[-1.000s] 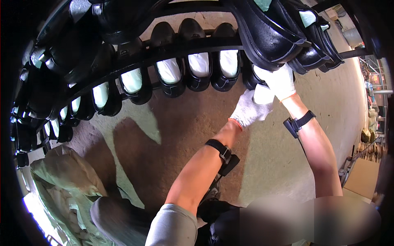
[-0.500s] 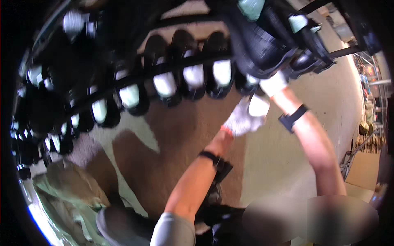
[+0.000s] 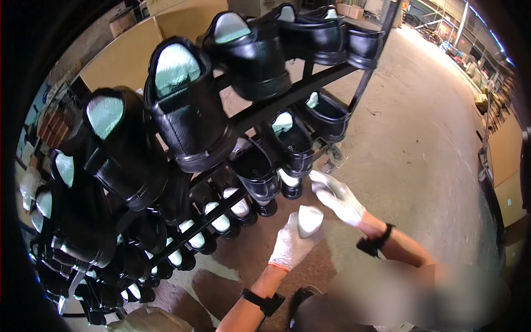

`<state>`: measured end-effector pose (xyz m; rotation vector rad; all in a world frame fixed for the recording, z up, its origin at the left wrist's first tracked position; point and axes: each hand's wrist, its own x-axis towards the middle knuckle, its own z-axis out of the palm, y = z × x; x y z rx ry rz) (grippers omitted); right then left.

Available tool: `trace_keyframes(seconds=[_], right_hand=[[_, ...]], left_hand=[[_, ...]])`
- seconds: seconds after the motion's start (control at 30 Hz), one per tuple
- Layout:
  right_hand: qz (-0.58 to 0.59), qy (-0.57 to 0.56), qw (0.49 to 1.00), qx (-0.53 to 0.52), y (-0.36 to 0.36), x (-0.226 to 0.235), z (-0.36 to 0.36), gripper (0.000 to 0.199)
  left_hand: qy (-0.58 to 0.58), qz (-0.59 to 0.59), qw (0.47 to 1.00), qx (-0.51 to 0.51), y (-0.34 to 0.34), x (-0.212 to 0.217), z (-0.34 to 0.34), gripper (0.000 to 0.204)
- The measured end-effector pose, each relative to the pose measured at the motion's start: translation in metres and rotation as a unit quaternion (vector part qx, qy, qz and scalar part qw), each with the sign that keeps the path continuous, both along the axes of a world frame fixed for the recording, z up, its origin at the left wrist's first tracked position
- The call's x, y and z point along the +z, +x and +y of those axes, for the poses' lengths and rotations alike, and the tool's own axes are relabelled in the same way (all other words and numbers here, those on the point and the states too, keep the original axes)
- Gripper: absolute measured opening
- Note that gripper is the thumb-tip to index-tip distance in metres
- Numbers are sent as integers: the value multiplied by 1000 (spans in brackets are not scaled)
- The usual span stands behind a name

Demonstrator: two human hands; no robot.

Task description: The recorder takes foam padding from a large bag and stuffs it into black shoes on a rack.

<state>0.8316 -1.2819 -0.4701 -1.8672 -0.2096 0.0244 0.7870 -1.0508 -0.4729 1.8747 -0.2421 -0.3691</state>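
Observation:
My left hand (image 3: 289, 247), in a white knit glove, is shut on a white shoe last (image 3: 308, 220) and holds it upright in front of the rack. Just above it, my right hand (image 3: 338, 197), also gloved, has its fingers spread and reaches toward a black shoe (image 3: 291, 148) on a middle row. It holds nothing that I can see. Both wrists carry black straps. The black metal shoe rack (image 3: 287, 105) holds several rows of black leather shoes, most with pale lasts inside.
A large black shoe (image 3: 185, 108) hangs close to the camera on the upper row. Concrete floor (image 3: 420, 144) stretches to the right. Cardboard panels (image 3: 138, 50) stand behind the rack. A crumpled sack (image 3: 146, 321) lies at the lower left.
Both hands came down from a shoe on the upper row to the middle rows. My left hand now holds a white last. The view has swung closer to the rack.

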Motion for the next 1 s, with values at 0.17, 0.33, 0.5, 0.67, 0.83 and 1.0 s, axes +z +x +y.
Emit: trace_keyframes(seconds=[0.17, 0.33, 0.5, 0.67, 0.83, 1.0], right_hand=[[-215, -141, 963, -75, -37, 73, -29, 69], [-227, 245, 928, -167, 85, 142, -68, 51], [-358, -137, 887, -260, 163, 150, -58, 40], [-467, -407, 785, 0, 180, 149, -46, 16], [-421, -446, 790, 11, 176, 132, -33, 26], [-416, -474, 777, 3, 221, 101, -135, 35]], left_hand=[[-28, -271, 962, -24, 25, 42, -85, 87], [-69, -182, 981, -4, 76, 96, -118, 96], [-53, -301, 951, 42, 78, 116, -124, 50], [9, -373, 927, -34, 47, 94, -79, 40], [136, -316, 933, -105, -3, 84, 0, 30], [224, -410, 880, -89, -71, 133, 76, 17]])
